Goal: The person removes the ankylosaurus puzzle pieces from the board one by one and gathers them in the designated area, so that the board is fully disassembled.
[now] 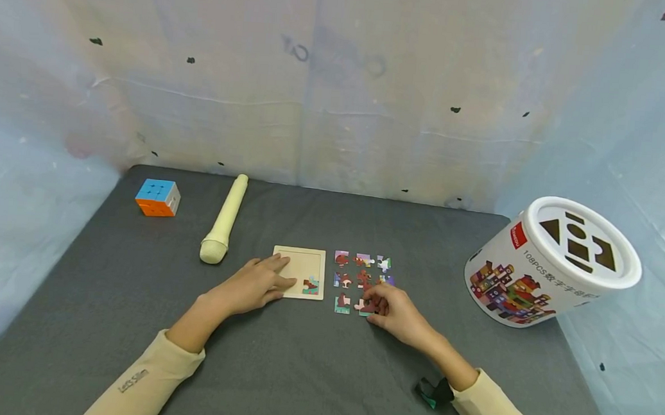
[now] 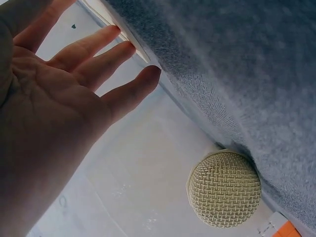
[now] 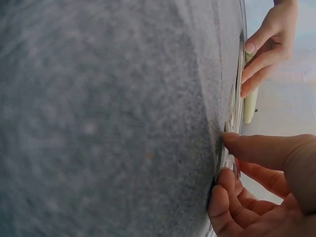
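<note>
My left hand rests on the left part of a square wooden puzzle tray, fingers fairly straight. One puzzle piece sits in the tray's lower right corner. Right of the tray, several loose jigsaw pieces with reddish-brown picture parts lie in rows. My right hand has its thumb and fingers curled at a puzzle piece in the bottom row, pinching its edges. The right wrist view shows the thumb and fingertips of this right hand low at the cloth; the fingers partly hide the piece.
A yellow microphone lies behind the left hand, near a blue, orange and white puzzle cube. At the right stands a large white tub with a shape-hole lid. Grey cloth covers the table; pale sheeting hangs behind.
</note>
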The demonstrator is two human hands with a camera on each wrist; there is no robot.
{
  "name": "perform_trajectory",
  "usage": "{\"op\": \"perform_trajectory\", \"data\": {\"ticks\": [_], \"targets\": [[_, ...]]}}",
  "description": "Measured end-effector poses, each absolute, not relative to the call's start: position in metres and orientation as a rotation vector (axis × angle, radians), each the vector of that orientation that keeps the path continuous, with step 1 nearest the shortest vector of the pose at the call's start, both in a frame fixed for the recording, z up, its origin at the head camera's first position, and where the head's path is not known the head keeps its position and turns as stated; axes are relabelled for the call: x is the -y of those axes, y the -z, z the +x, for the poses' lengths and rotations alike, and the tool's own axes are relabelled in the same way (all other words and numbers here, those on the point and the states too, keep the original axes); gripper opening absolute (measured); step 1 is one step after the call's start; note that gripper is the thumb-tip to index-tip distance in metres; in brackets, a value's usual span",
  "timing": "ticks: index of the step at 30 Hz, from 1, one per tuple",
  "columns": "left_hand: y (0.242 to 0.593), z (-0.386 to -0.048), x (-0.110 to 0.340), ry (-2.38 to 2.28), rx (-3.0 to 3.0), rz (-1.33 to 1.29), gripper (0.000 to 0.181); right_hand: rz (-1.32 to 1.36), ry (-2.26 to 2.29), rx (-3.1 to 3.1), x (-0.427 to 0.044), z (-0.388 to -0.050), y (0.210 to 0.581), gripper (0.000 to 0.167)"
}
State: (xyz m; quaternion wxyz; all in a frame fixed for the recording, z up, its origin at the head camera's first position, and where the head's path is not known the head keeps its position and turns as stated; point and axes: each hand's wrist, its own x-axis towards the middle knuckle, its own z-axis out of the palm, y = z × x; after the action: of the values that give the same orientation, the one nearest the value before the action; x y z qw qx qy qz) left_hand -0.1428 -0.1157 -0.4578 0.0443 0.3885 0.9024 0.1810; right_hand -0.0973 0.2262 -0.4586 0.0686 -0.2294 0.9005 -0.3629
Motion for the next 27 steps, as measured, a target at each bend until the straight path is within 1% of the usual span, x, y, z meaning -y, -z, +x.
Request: {"op": "perform_trajectory", "data": {"ticks": [9,23,27], "targets": [[0.4592,-0.1430,0.1155,-0.542,-2.770,1.218,0.035,-0.705,1.013,-2.776,-0.2260,-0.0955,0.4591,0.029],[0.4575,-0.1415,0.1151,-0.522,-2.761,1.193,0.036,-0.668,1.087,-2.761,-0.2273,-0.0937,0.4623,0.032],[0.4573,-0.1414,0.1149,-0.512,-2.757,1.176,0.037,-0.645,1.135,-2.744,-0.2276,-0.0930,0.4629,0.030]]}}
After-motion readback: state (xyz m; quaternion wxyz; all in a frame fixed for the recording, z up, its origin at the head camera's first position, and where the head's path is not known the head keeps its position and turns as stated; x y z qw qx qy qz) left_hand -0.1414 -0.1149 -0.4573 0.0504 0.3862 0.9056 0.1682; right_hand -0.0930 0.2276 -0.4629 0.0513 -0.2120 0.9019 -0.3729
